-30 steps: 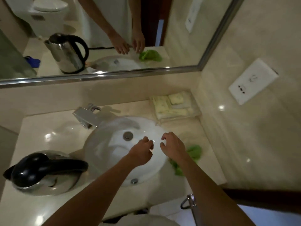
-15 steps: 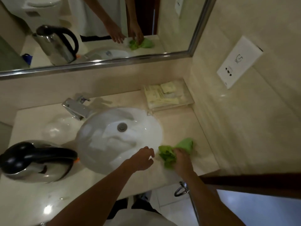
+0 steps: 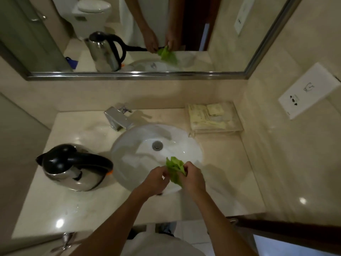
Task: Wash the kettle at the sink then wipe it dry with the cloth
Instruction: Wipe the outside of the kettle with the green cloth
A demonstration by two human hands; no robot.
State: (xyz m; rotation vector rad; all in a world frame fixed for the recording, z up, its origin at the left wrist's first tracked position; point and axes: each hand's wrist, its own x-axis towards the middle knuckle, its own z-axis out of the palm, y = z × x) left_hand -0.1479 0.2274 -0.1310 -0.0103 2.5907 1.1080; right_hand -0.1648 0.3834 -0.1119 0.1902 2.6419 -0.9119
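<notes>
change: cloth (image 3: 175, 169) came off the worktop (image 3: 225, 174) since 0.5 s ago | hands: right (image 3: 193, 177) and left (image 3: 156, 180) both gripped cloth over sink (image 3: 129, 145) | kettle (image 3: 73, 168) stood left on worktop | wiping looked next

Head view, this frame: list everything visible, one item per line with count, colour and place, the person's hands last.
kettle: 1, steel with black lid and handle, on the counter left of the basin
cloth: 1, green, held over the basin's near edge
basin: 1, white, sunk in the counter, centre
faucet: 1, chrome, behind the basin
counter: 1, cream stone
clear tray: 1, holding pale packets, back right corner
mirror: 1, metal frame, on the back wall
wall plate: 1, white, right wall
left hand: 1, pinches the cloth
right hand: 1, grips the cloth
</notes>
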